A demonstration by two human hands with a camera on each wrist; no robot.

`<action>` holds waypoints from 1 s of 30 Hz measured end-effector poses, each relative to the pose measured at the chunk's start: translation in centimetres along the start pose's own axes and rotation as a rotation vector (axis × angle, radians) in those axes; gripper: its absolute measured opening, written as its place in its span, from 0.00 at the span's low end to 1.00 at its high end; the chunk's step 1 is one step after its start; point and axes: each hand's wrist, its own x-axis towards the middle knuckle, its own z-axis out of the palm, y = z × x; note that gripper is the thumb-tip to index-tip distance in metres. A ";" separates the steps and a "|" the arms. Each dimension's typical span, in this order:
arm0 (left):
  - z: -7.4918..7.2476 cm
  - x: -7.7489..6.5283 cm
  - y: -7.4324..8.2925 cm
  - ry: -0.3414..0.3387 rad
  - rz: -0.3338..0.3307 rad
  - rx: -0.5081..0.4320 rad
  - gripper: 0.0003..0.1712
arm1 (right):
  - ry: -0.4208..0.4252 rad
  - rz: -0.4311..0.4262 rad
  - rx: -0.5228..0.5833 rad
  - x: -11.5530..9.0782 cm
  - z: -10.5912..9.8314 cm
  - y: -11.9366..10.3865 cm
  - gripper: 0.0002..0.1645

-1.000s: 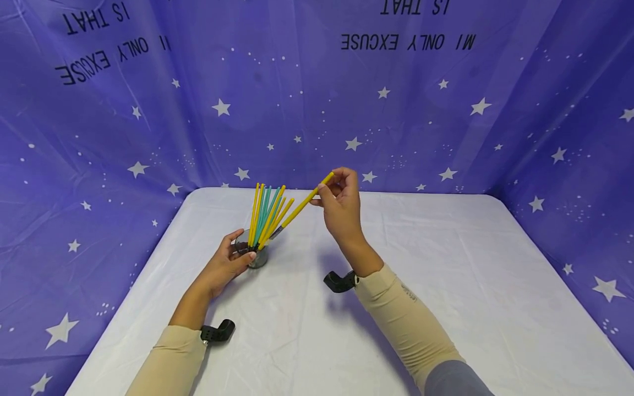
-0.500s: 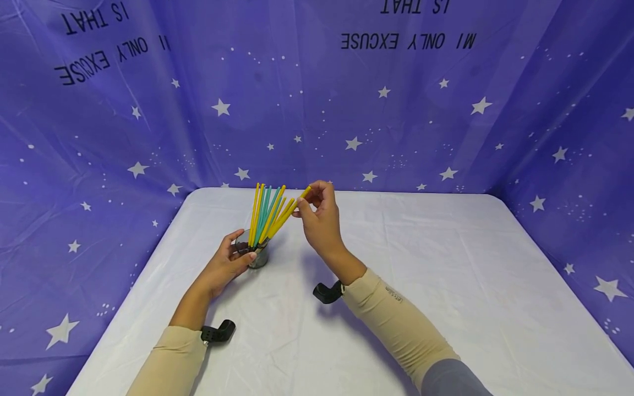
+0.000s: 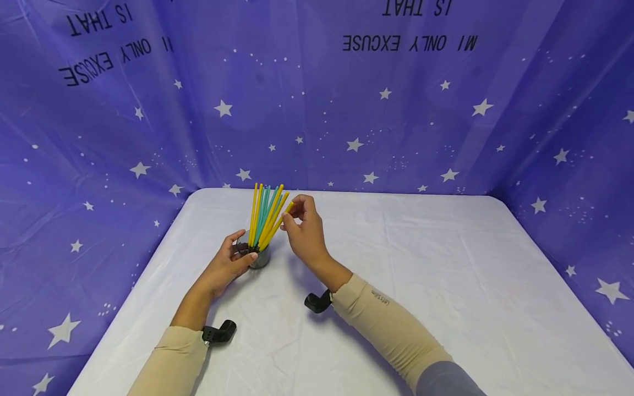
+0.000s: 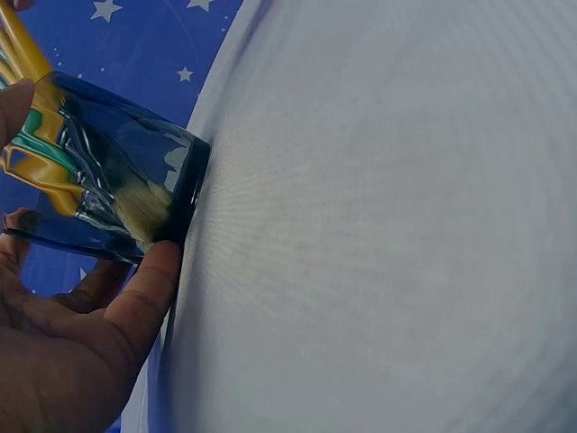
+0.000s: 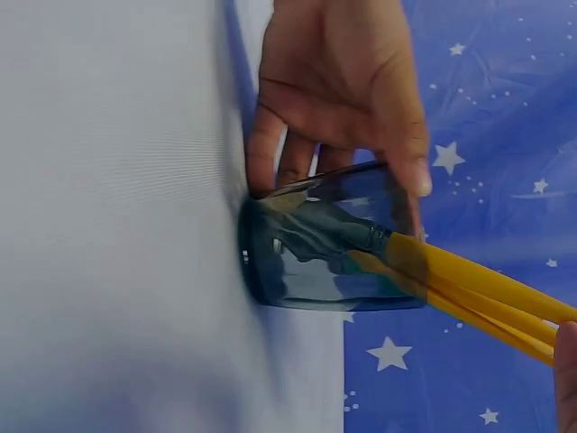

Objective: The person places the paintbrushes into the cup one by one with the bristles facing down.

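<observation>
A dark-tinted glass cup (image 3: 261, 260) stands on the white table, holding several paintbrushes with yellow and teal handles (image 3: 262, 217). My left hand (image 3: 229, 269) grips the cup's side, its thumb near the rim. At the upper end of a thick yellow-handled paintbrush (image 3: 276, 227), my right hand (image 3: 307, 234) pinches the handle. That brush leans right, its lower end inside the cup. Pale bristles (image 4: 142, 212) show through the glass near the base in the left wrist view. In the right wrist view, only a thumb (image 5: 566, 370) of my right hand appears, against the yellow handles.
A white cloth covers the table (image 3: 421, 264). Purple star-print curtains (image 3: 317, 110) hang behind it and along both sides. Black wrist mounts (image 3: 317, 302) stick out from both forearms, above the table.
My right hand has moved left and down, bringing the yellow paintbrush from the cup's rim deeper into the cup, beside the others. My left hand has stayed on the cup.
</observation>
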 end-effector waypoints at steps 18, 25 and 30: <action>-0.2 0.1 -0.5 -0.021 -0.006 0.019 0.50 | -0.202 0.073 -0.220 -2.0 -5.7 4.0 0.18; -0.9 0.1 -0.8 -0.008 -0.007 0.024 0.50 | -0.378 0.037 -0.464 -3.6 -14.6 5.0 0.16; -1.1 -0.4 -1.2 0.007 -0.005 0.038 0.51 | -0.396 0.077 -0.634 -5.6 -22.2 5.4 0.19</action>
